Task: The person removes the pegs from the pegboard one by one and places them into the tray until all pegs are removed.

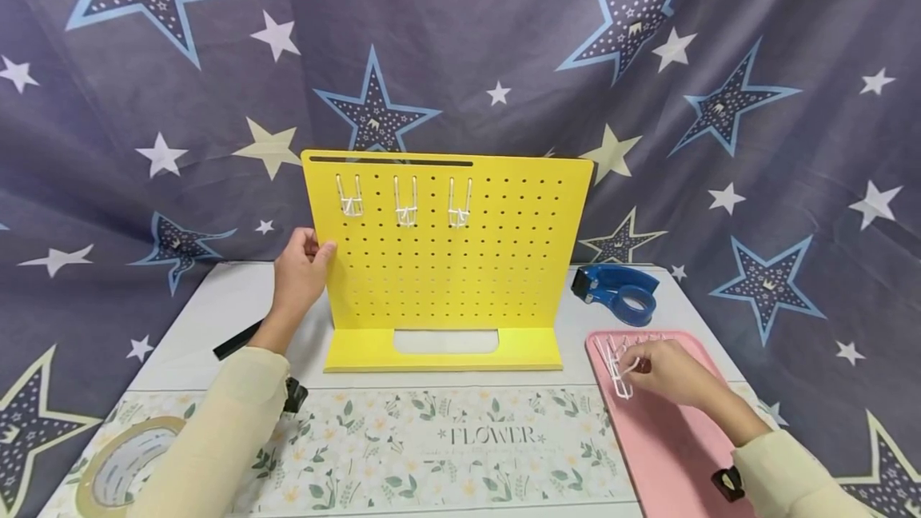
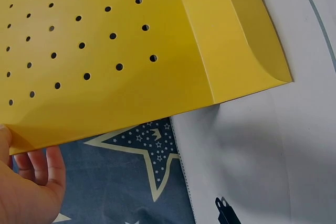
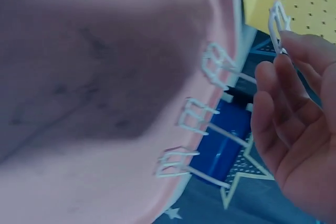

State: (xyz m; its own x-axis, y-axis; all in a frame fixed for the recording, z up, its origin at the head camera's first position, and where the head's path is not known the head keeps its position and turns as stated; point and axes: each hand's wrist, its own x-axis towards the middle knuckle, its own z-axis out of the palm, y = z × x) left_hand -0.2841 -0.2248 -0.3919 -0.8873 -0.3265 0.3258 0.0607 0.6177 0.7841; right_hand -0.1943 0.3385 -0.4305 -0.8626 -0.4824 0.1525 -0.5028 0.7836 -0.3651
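A yellow pegboard (image 1: 446,262) stands upright on its folded base. Three white wire hooks (image 1: 406,202) hang in a row along its upper left part. My left hand (image 1: 298,274) grips the board's left edge, its thumb on the front and its fingers behind, as the left wrist view shows. Over the far end of a pink tray (image 1: 683,454), my right hand (image 1: 669,370) pinches a white wire hook (image 3: 275,24) between thumb and fingertips. More white hooks (image 3: 194,116) rest along the tray's rim beside that hand.
A blue tape dispenser (image 1: 617,292) lies behind the tray. At the front left is a large tape roll (image 1: 93,470), and a black object (image 1: 237,340) lies partly behind my left forearm. A star-patterned curtain (image 1: 460,46) hangs behind the table.
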